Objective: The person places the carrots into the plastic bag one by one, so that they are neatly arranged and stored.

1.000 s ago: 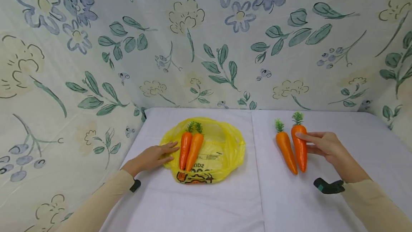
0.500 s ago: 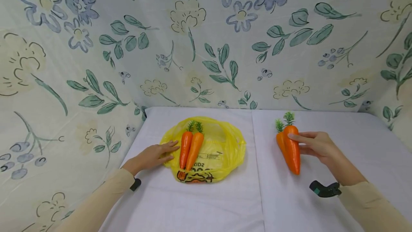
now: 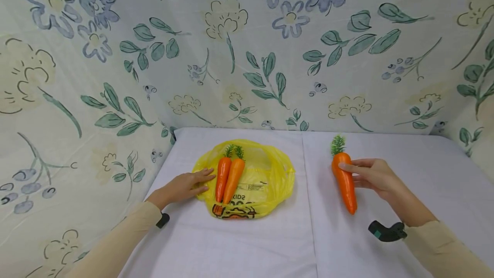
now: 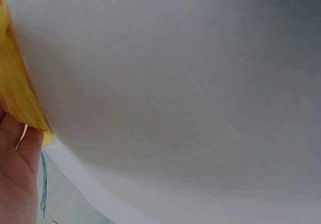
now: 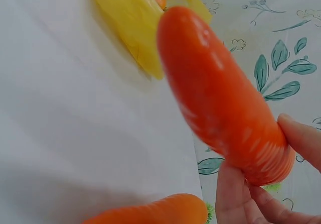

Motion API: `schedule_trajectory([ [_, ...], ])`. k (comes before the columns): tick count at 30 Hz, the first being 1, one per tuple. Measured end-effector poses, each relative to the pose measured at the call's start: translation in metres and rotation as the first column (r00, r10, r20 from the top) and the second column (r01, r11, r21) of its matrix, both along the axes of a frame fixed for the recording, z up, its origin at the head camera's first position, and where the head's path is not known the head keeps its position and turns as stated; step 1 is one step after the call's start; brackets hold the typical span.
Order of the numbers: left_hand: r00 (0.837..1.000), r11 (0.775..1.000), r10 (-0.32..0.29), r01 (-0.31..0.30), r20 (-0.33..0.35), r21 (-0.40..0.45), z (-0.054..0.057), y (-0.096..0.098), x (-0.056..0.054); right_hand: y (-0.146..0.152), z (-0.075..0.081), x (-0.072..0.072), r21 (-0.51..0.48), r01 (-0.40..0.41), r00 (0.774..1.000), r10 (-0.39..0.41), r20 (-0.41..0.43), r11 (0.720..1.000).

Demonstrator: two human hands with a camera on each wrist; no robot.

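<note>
Pinching a carrot (image 3: 345, 185) near its crown between thumb and fingers, the right hand (image 3: 374, 177) holds it above the surface (image 3: 270, 248), towards the right edge, presumably because the thick end gives firm purchase. Its long axis slants: leaves towards the far edge, tip away from it and slightly rightward. The left hand (image 3: 185, 188), fingers extended, rests on the yellow bag (image 3: 284, 183), likely steadying it.

Cannot tell home from lab; looks like a screened-off nook; hung with floral-printed sheeting (image 3: 235, 85) behind and beside a white-clothed worktop (image 3: 270, 246).
</note>
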State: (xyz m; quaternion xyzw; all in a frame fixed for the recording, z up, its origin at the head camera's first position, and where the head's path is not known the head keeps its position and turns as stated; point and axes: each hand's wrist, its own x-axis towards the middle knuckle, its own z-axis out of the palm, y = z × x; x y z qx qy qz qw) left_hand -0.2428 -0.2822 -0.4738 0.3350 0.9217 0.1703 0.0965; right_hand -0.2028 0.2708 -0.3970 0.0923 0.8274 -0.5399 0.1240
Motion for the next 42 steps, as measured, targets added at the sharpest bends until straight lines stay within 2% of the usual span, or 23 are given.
schedule_trajectory([
  [15, 1.0, 1.0, 0.004, -0.004, 0.0, 0.002, 0.0, 0.0, 0.0, -0.02, 0.005, 0.004, 0.015, -0.05, 0.999, 0.049, 0.022, 0.999],
  [23, 1.0, 1.0, 0.001, -0.001, -0.001, 0.012, 0.001, 0.001, 0.001, -0.032, 0.007, 0.004, -0.023, -0.099, 0.995, 0.1, 0.015, 0.995],
  [32, 1.0, 1.0, 0.005, -0.006, 0.009, 0.015, 0.002, 0.002, 0.003, -0.05, 0.011, 0.002, -0.032, -0.099, 0.995, 0.1, 0.027, 0.995],
  [42, 1.0, 1.0, -0.007, 0.007, -0.006, 0.021, 0.0, 0.001, 0.001, -0.062, 0.011, -0.001, -0.039, -0.127, 0.991, 0.128, 0.027, 0.991],
])
